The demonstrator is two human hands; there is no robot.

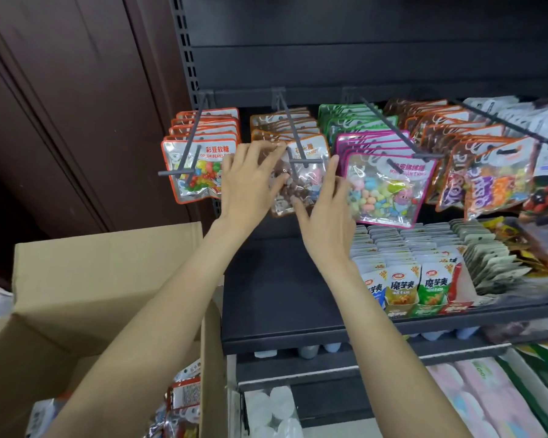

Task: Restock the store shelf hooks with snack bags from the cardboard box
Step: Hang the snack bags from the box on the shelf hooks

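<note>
While both hands reach up to the middle hook [293,134], the left hand [250,181] has its fingers spread and lightly bent over the left edge of the front brown-trimmed candy bag [298,181], its fingertips touching the bag's upper left corner. The right hand [325,213] lies against the bag's right side, fingers nearly straight and pointing up along the edge, thumb reaching across the lower front of the clear pouch. Neither grip is closed tight: each is a wide, loose hold that frames the bag between the two palms. Whether the bag's hang hole is fully over the hook's bar I cannot tell, as the bar crosses just in front of the pouch.

More brown-trimmed bags hang behind it on the same hook. On the hook to the left hang orange-trimmed colour-bean bags [200,165]; to the right hang pink-trimmed bags [386,184] of pastel sweets, with green-trimmed bags [345,118] behind them, and further right orange and purple bags [487,178].

At lower left the cardboard box [102,273] stands open, its flaps up; a few shiny snack bags [184,396] show in its bottom right corner. Below the hooks, the dark shelf [282,298] carries rows of small upright snack packets [418,286] on its right half.
</note>
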